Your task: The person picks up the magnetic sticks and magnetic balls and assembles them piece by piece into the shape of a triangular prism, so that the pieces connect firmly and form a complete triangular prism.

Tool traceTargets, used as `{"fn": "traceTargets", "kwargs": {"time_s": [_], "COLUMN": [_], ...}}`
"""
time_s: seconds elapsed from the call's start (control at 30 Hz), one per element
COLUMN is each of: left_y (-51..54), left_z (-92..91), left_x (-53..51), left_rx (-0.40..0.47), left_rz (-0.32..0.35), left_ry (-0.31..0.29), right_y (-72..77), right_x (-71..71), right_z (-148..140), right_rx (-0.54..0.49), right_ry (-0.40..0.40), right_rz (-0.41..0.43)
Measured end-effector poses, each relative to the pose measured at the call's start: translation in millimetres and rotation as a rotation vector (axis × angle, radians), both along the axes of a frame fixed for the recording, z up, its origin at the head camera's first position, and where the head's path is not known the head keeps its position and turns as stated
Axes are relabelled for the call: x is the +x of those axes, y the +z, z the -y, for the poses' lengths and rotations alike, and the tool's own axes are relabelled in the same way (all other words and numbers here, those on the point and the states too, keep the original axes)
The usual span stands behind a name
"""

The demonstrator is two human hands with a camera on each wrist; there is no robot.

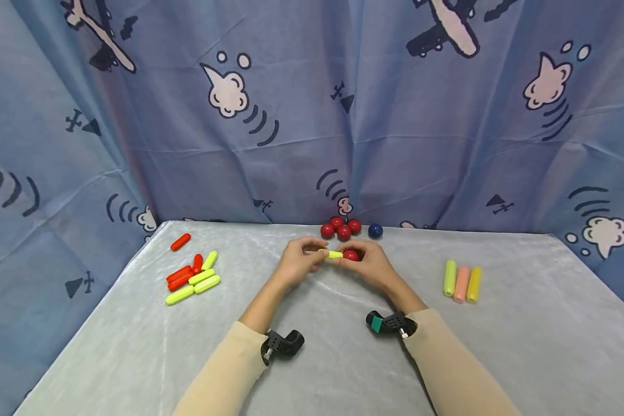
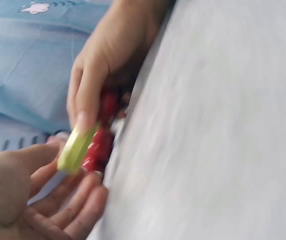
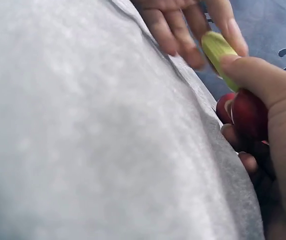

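Both hands meet over the far middle of the table around a short yellow-green stick (image 1: pixel 334 254). My right hand (image 1: pixel 368 263) pinches one end of the stick (image 3: pixel 217 52) with its thumb on top. It also holds a shiny red ball (image 3: pixel 250 115) beneath, against its fingers. My left hand (image 1: pixel 297 260) has the stick's other end (image 2: pixel 73 155) between thumb and forefinger, its other fingers loosely bent. The left wrist view is blurred there, so the exact contact is hard to see. Several red balls (image 1: pixel 343 232) lie just beyond the hands, with a dark blue ball (image 1: pixel 375 231) beside them.
On the left side of the table (image 1: pixel 312 358) lie several red sticks (image 1: pixel 179 277) and yellow-green sticks (image 1: pixel 207 283), with one red stick (image 1: pixel 180 241) apart behind them. Three thicker sticks, green (image 1: pixel 449 278), pink (image 1: pixel 461 284) and yellow (image 1: pixel 474 285), lie at right. A patterned blue curtain (image 1: pixel 301 115) hangs behind.
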State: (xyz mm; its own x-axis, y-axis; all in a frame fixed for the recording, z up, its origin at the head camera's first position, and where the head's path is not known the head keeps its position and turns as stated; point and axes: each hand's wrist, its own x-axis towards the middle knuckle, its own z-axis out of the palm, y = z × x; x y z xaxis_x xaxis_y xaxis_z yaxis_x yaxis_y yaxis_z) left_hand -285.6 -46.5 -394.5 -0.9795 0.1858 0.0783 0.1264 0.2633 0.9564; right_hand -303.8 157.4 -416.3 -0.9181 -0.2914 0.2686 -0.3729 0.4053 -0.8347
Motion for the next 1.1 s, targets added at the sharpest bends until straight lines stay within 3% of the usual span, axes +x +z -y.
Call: {"fn": "traceTargets", "kwargs": {"time_s": [0.1, 0.23, 0.37, 0.5, 0.63, 0.8, 1.1], "left_y": [17.8, 45.3, 51.3, 45.7, 38.3, 28.5, 18.8], "left_z": [19.4, 67.3, 118.8, 158.1, 177.7, 182.2, 173.7], "left_x": [11.4, 31.6, 51.9, 67.8, 76.8, 77.0, 69.0], "left_rx": [-0.272, -0.601, -0.775, -0.847, -0.871, -0.881, -0.916], "left_rz": [-0.061, -0.127, -0.171, -0.175, -0.170, -0.205, -0.338], "left_ry": [-0.036, -0.105, -0.043, 0.040, 0.068, 0.087, 0.087], "right_y": [-6.3, -7.3, -7.7, -6.2, -5.5, -5.9, -4.7], "right_x": [-1.7, -2.9, -3.2, -3.2, -3.5, -3.9, -4.5], "right_z": [-3, 0, 0, -1, -4, -8, -3], "right_rx": [-0.004, -0.011, 0.016, 0.043, 0.048, 0.052, 0.052], "right_ry": [-0.001, -0.011, -0.020, -0.026, -0.035, -0.038, -0.028], "right_rz": [-0.003, 0.025, 0.037, 0.038, 0.031, 0.032, 0.034]}}
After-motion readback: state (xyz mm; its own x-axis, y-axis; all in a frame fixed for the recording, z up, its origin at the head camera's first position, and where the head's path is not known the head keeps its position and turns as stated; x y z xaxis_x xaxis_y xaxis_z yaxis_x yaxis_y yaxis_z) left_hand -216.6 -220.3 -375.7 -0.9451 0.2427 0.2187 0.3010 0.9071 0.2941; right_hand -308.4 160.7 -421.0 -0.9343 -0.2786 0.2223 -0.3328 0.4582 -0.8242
